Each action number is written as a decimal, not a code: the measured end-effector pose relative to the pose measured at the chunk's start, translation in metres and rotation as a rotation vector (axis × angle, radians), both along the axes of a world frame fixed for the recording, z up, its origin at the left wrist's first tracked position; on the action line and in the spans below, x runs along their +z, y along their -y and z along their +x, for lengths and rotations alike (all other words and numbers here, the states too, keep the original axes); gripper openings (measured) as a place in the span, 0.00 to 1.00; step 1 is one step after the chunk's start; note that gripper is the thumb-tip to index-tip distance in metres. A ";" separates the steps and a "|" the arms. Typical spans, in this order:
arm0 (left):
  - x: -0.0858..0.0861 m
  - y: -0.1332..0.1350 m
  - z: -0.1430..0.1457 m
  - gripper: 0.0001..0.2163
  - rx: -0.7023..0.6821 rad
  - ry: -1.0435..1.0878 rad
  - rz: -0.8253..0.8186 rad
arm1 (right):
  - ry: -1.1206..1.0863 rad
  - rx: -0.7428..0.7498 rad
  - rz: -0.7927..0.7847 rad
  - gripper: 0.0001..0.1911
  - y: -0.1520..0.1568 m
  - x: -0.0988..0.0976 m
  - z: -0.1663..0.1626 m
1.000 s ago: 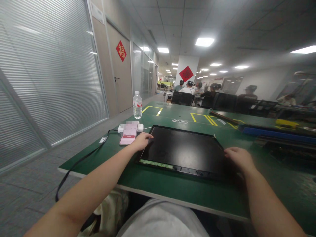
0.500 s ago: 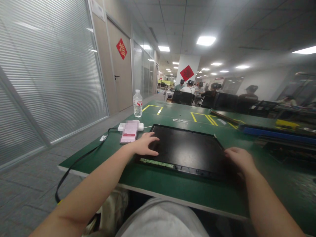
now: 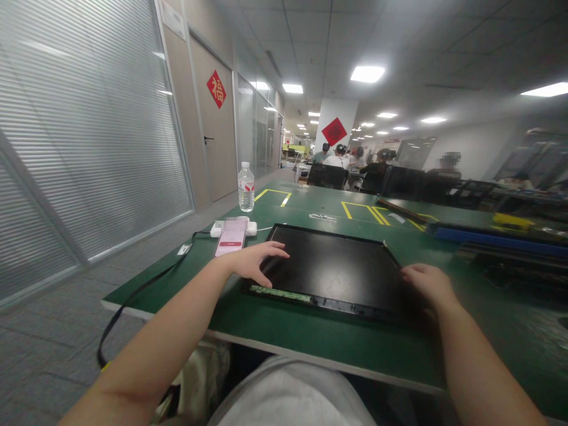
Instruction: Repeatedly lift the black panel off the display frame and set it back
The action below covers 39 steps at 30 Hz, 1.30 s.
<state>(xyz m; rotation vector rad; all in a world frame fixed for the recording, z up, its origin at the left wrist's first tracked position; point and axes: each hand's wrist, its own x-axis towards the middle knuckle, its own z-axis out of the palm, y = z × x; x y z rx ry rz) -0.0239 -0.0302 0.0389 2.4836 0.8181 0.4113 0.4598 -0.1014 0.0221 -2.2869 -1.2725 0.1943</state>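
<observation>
A black flat display panel (image 3: 332,260) lies on the green table in front of me, with a green circuit board strip (image 3: 281,293) along its near edge. My left hand (image 3: 252,260) is at the panel's left edge, its fingers and thumb spread apart over the corner area. At the opposite side, my right hand (image 3: 428,285) has its fingers closed on the panel's right edge; the fingertips underneath are hidden.
A phone (image 3: 229,239) rests by a white power strip (image 3: 252,228), whose black cable (image 3: 146,285) runs off the table's left edge. Behind stands a water bottle (image 3: 246,188). Dark panels and a blue strip (image 3: 470,235) lie at the right. Several people sit farther back.
My left hand has shifted slightly, its thumb moving down and left toward the panel's near left corner. My right hand stays on the right edge, and the panel looks unmoved.
</observation>
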 end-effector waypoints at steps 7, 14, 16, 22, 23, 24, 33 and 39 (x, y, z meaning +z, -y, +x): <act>0.003 0.003 0.002 0.36 -0.010 0.009 0.034 | 0.020 -0.008 -0.008 0.11 -0.002 -0.003 0.002; 0.005 0.006 0.005 0.34 -0.035 0.000 0.069 | -0.002 -0.022 -0.012 0.12 -0.001 -0.003 -0.001; 0.004 0.006 0.006 0.34 -0.034 -0.003 0.074 | 0.002 -0.023 -0.010 0.12 -0.001 -0.004 -0.001; 0.001 0.003 0.005 0.34 -0.057 -0.010 0.090 | 0.013 -0.015 0.003 0.12 -0.003 -0.006 0.001; 0.001 0.002 0.005 0.34 -0.061 -0.014 0.091 | 0.011 -0.016 0.001 0.12 -0.003 -0.007 0.001; 0.000 0.002 0.004 0.34 -0.065 -0.018 0.092 | 0.011 -0.017 -0.001 0.12 -0.003 -0.007 0.001; -0.017 -0.010 0.008 0.21 0.188 -0.024 0.196 | 0.025 -0.003 -0.039 0.13 -0.003 -0.006 0.000; -0.030 -0.016 0.016 0.26 0.510 -0.096 0.227 | 0.099 0.009 -0.073 0.16 -0.006 -0.010 0.004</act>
